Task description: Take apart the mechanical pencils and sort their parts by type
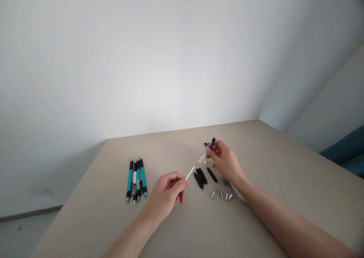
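Observation:
My left hand [169, 191] pinches a thin white pen refill [190, 173] between thumb and fingers; it points up and to the right. My right hand [226, 159] is closed on a blue pen barrel [211, 147] with a black end, held tilted above the table. Below my right hand lie several black rubber grips [200, 176]. Small white plastic pieces [201, 159] are scattered just left of it. Something pink and black [206, 144] lies behind my right fingers, mostly hidden.
Several pens [136, 180], mostly blue and black, lie side by side on the left of the beige table [170, 148]. Grey cone-shaped tips [221, 195] are near the front. More white refills [238, 193] lie partly under my right forearm. A wall [182, 60] stands behind.

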The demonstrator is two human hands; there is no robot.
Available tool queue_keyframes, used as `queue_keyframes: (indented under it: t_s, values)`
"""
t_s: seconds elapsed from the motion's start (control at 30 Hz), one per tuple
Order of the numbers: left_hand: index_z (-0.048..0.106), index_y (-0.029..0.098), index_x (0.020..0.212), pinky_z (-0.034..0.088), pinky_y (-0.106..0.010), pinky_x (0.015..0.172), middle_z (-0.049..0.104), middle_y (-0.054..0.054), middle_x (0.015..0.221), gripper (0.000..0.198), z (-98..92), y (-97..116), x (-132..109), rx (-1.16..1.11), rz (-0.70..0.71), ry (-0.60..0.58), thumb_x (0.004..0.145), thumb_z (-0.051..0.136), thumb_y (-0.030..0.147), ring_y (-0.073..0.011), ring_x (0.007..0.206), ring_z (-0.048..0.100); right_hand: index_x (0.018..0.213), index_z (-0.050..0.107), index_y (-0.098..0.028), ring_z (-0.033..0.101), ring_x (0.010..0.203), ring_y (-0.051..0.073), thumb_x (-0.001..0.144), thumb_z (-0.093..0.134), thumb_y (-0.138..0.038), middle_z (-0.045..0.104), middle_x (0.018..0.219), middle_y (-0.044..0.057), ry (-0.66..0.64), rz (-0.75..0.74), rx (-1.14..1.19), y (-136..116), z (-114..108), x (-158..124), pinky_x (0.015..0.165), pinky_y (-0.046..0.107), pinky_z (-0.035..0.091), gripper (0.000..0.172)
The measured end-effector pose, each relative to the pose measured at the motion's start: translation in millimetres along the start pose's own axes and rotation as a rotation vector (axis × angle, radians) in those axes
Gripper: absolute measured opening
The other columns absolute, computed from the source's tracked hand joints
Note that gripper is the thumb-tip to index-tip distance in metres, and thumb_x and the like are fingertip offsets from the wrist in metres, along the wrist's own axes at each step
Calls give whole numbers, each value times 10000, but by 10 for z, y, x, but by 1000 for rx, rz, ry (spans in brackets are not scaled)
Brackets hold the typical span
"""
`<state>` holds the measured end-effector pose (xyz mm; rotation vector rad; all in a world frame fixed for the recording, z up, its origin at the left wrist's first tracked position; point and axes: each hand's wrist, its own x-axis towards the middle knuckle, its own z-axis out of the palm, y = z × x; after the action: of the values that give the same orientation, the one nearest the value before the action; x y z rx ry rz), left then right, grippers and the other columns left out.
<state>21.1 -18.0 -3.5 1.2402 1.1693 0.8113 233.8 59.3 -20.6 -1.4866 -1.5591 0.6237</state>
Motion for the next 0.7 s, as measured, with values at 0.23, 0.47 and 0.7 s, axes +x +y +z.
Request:
queue_keyframes:
  t_s: [0.23,0.47,0.7]
  values:
    - [598,149,745,240,-222,429,536,30,447,215,-5,-18,8,-8,14,-12,822,509,329,-81,411,362,909,552,-210,645,671,172,819,523,-337,638,793,26,42,14,-68,-13,-25,-3,508,251,453,159]
    - [597,148,767,237,-219,425,550,24,473,227,-10,-29,9,-27,10,-7,836,504,344,-78,413,371,894,565,-195,598,648,168,794,546,-368,621,775,40,96,36,9,-64,-37,-7,482,247,447,201]
    - [586,149,779,253,-218,436,548,23,485,251,-9,9,-4,-47,16,20,848,492,371,-78,421,388,873,495,-214,502,582,123,779,530,-258,547,700,-13,290,-52,546,-225,-102,-61,455,214,412,110]
